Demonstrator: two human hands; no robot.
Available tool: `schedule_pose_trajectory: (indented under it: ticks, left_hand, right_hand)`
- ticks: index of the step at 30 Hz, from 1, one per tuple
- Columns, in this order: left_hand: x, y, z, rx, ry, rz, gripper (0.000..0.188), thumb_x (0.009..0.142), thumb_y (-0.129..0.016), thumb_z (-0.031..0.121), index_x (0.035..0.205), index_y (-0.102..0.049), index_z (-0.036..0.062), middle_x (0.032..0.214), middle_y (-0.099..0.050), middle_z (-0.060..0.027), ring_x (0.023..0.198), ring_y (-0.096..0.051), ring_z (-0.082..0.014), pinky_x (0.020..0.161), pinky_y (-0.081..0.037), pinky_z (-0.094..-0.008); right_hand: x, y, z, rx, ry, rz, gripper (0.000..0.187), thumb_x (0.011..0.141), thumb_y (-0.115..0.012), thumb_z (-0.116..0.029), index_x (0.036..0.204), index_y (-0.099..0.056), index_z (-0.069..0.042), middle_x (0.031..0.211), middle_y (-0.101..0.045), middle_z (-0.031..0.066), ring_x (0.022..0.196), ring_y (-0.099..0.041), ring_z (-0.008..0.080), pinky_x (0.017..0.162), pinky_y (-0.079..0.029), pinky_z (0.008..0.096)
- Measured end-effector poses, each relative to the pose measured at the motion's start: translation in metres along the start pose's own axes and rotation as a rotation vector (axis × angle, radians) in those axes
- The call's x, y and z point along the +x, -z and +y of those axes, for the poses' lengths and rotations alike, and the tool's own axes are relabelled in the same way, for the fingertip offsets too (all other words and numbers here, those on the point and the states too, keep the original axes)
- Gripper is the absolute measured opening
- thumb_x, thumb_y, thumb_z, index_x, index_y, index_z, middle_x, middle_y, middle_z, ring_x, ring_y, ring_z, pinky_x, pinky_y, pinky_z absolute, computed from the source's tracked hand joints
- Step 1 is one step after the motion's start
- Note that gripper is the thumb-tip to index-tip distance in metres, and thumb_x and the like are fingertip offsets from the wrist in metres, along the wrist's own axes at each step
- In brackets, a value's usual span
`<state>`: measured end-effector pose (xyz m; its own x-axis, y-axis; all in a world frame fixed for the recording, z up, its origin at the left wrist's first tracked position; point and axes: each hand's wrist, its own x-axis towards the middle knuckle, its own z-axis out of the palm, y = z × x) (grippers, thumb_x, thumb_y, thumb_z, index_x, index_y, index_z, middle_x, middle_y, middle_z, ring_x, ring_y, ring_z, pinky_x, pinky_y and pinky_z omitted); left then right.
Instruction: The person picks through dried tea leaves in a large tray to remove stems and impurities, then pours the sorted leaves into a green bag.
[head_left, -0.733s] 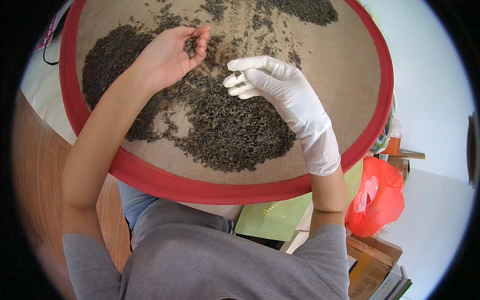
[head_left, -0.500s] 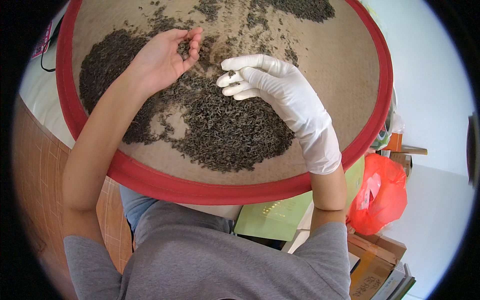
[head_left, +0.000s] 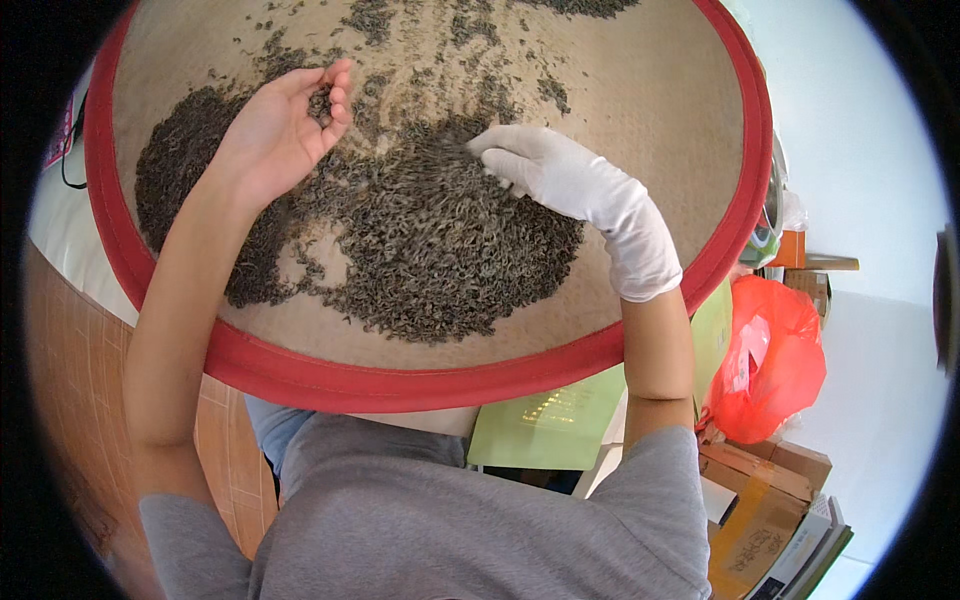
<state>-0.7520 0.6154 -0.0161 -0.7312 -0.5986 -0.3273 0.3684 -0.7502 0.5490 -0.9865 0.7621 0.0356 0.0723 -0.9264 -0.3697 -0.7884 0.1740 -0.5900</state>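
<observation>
A large pile of dark, curled dried tea leaves [head_left: 450,250] lies on a round tan tray [head_left: 660,170] with a red cloth rim. My left hand [head_left: 285,130], bare and palm up, hovers over the left part of the leaves. Its fingers curl around a small clump of tea leaves [head_left: 320,105]. My right hand [head_left: 535,165], in a white glove, rests at the upper right edge of the main pile. The thumb and forefinger reach out over the leaves there, while the other fingertips are partly hidden below. Leaves beside these fingertips are smeared by motion.
More tea leaves [head_left: 590,5] lie at the tray's far edge, with loose ones scattered between. Green bags [head_left: 545,430] sit below the near rim. On the right are a red plastic bag [head_left: 770,350] and cardboard boxes [head_left: 755,520]. Tiled floor [head_left: 90,400] shows at left.
My right hand has come down from above the pile onto its leaves, turning its fingers downward. My left hand keeps its curl around the clump. The whole view has shifted slightly.
</observation>
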Motion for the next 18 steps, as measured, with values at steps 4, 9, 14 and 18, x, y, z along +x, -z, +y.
schedule_pose_trajectory:
  ticks: [4,9,14,18]
  left_hand:
    - [-0.001,0.002,-0.001,0.025,-0.032,0.017,0.019,0.100,-0.039,0.012,0.113,-0.047,0.0014,0.090,-0.051,-0.0012,0.074,-0.050,-0.0084,0.068,-0.048,-0.0225]
    - [-0.003,-0.002,-0.001,0.006,-0.016,0.013,0.019,0.101,-0.038,0.012,0.113,-0.047,0.0013,0.090,-0.051,-0.0017,0.074,-0.050,-0.0088,0.067,-0.049,-0.0228]
    - [0.001,0.007,0.003,0.017,-0.025,-0.016,0.023,0.100,-0.037,0.012,0.116,-0.046,-0.0022,0.091,-0.051,-0.0038,0.075,-0.050,-0.0098,0.070,-0.049,-0.0236]
    - [0.004,0.006,0.001,-0.019,-0.002,-0.041,0.025,0.099,-0.037,0.011,0.117,-0.046,-0.0038,0.093,-0.051,-0.0047,0.076,-0.050,-0.0101,0.071,-0.049,-0.0240]
  right_hand:
    - [-0.011,0.010,-0.024,0.436,0.011,-0.070,0.028,0.098,-0.046,-0.022,0.117,-0.061,-0.009,0.088,-0.060,-0.0006,0.080,-0.055,0.0074,0.072,-0.048,0.0210]
    - [-0.026,0.032,-0.011,-0.010,-0.085,0.210,0.030,0.094,-0.045,-0.018,0.114,-0.062,-0.004,0.087,-0.063,0.0026,0.080,-0.058,0.0116,0.076,-0.049,0.0250]
    - [-0.034,0.040,0.022,-0.224,-0.184,0.354,0.032,0.091,-0.048,-0.028,0.103,-0.064,-0.002,0.093,-0.065,0.0214,0.093,-0.060,0.0398,0.082,-0.047,0.0412]
    - [-0.029,0.023,0.014,-0.145,-0.004,0.233,0.029,0.091,-0.048,-0.024,0.103,-0.065,-0.003,0.096,-0.065,0.0208,0.095,-0.061,0.0364,0.085,-0.048,0.0389]
